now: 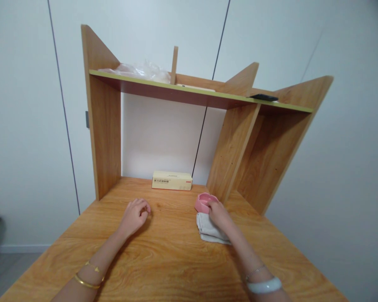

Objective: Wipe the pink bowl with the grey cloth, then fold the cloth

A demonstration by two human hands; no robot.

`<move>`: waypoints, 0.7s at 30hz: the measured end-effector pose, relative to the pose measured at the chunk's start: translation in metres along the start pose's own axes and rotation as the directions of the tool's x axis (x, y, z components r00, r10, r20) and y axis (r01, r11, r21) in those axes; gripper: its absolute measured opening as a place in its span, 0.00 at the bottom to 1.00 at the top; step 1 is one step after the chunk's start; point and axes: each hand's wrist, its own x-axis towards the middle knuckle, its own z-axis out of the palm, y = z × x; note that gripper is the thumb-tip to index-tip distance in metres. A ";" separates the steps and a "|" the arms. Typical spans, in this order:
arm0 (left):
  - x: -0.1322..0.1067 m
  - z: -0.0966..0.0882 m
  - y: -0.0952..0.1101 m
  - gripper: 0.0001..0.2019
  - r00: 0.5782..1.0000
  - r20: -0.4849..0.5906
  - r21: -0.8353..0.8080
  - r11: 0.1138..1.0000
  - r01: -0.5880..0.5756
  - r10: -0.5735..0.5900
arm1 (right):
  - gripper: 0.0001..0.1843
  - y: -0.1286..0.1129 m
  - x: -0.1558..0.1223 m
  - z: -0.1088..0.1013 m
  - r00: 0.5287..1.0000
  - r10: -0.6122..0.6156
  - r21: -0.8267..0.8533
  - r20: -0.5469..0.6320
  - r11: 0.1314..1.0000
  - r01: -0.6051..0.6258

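Note:
On the right side of the wooden desk sits a small pink bowl (202, 204) with a scalloped, petal-like rim. My right hand (219, 214) is closed at the bowl's near right rim; its fingertips are partly hidden inside. Just below the bowl, a folded light grey cloth (206, 230) lies under my right hand and wrist. My left hand (135, 214) hovers over or rests on the desk at left, its fingers loosely curled and thumb apart, holding nothing.
A cream-coloured long box (171, 181) with printed lettering stands at the back of the desk (164, 256). Above it runs a wooden shelf (189, 93) carrying a clear plastic bag (141, 71) and a dark flat object (264, 97). Upright panels flank the desk's back.

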 end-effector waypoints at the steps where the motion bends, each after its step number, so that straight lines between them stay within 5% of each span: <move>1: 0.000 0.000 0.000 0.08 1.000 0.002 -0.003 1.000 -0.001 0.001 | 0.18 -0.003 0.001 0.002 1.000 0.010 0.000 0.008 1.000 -0.010; 7: 0.000 0.002 0.000 0.08 1.000 0.003 -0.009 1.000 -0.022 0.022 | 0.15 -0.008 -0.004 0.009 1.000 0.002 0.023 -0.020 1.000 -0.001; 13: 0.000 0.004 -0.002 0.08 1.000 0.001 -0.015 1.000 -0.019 0.019 | 0.15 -0.018 -0.025 -0.005 0.986 -0.010 0.031 -0.168 0.999 0.016; 21: 0.000 0.004 -0.003 0.08 1.000 0.012 -0.008 1.000 -0.009 0.009 | 0.13 -0.046 -0.053 -0.011 0.985 0.063 -0.271 0.161 0.963 -0.017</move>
